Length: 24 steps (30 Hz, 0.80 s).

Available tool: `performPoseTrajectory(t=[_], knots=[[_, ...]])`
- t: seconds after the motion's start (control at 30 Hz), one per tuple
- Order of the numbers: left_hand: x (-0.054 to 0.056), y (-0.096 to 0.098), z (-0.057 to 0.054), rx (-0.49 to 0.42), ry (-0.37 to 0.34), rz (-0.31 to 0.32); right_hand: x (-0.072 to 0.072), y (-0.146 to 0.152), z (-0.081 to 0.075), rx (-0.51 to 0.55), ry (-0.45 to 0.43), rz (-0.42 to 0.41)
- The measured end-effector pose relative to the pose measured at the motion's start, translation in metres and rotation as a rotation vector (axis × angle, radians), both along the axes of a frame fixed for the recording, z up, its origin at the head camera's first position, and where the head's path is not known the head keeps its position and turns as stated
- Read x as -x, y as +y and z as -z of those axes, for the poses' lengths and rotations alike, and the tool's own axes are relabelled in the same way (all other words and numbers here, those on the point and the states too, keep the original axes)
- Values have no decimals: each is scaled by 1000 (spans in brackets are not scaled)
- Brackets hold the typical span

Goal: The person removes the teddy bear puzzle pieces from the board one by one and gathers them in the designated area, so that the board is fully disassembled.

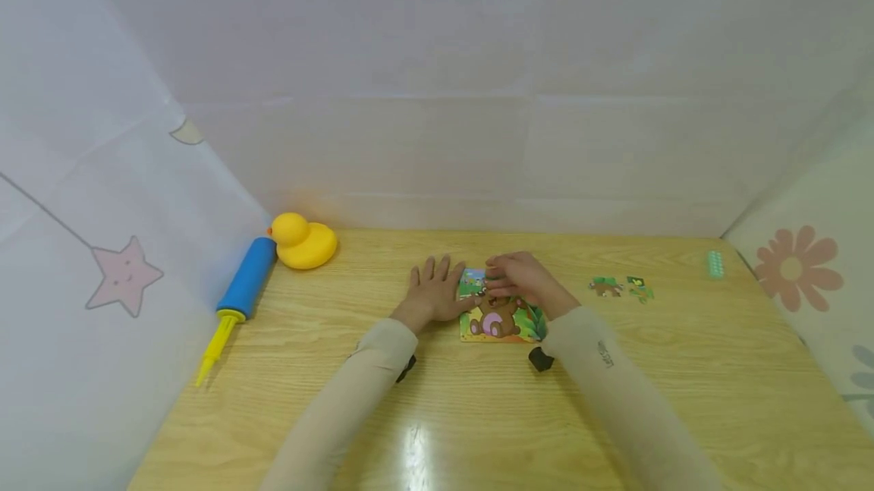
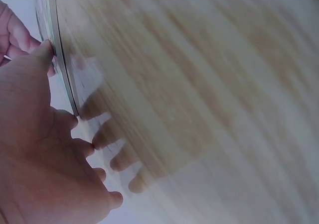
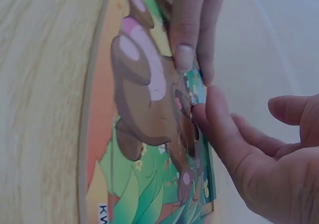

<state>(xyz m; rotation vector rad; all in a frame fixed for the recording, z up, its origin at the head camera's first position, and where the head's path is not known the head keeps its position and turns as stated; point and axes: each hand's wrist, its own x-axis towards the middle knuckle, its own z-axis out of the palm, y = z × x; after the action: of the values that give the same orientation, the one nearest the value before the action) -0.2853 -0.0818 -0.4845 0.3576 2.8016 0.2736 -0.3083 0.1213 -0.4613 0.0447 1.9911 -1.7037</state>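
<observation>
A bear jigsaw puzzle (image 1: 504, 324) in a flat tray lies on the table between the hands. The left hand (image 1: 435, 295) rests beside its left edge with fingers spread, the thumb lying on the puzzle. Over the puzzle's upper part is the right hand (image 1: 524, 278). In the right wrist view, the right hand's fingertips (image 3: 200, 115) touch the puzzle near the bear's head, and its thumb (image 3: 286, 108) stands apart from them. Two loose puzzle pieces, one brown and green (image 1: 605, 287) and one mostly green (image 1: 639, 288), lie to the right. The right hand hides part of the puzzle.
At the left, a yellow rubber duck (image 1: 307, 246) sits by the tip of a blue and yellow hand pump (image 1: 249, 278). A small pale green item (image 1: 715, 264) lies far right on the wooden table (image 1: 471, 423). Printed cloth hangs around three sides.
</observation>
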Motion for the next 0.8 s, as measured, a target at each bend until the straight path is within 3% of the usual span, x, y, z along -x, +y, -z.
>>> performPoseTrajectory(t=[0.1, 0.23, 0.33, 0.8], knots=[[8, -1, 13, -25, 1, -3, -1, 1, 0, 33, -30, 14], [9, -1, 13, -12, 0, 0, -1, 1, -1, 74, -61, 35], [0, 0, -1, 18, -8, 2, -2, 0, -2, 85, -77, 45], [3, 2, -2, -6, 28, 1, -2, -4, -1, 37, -73, 97]])
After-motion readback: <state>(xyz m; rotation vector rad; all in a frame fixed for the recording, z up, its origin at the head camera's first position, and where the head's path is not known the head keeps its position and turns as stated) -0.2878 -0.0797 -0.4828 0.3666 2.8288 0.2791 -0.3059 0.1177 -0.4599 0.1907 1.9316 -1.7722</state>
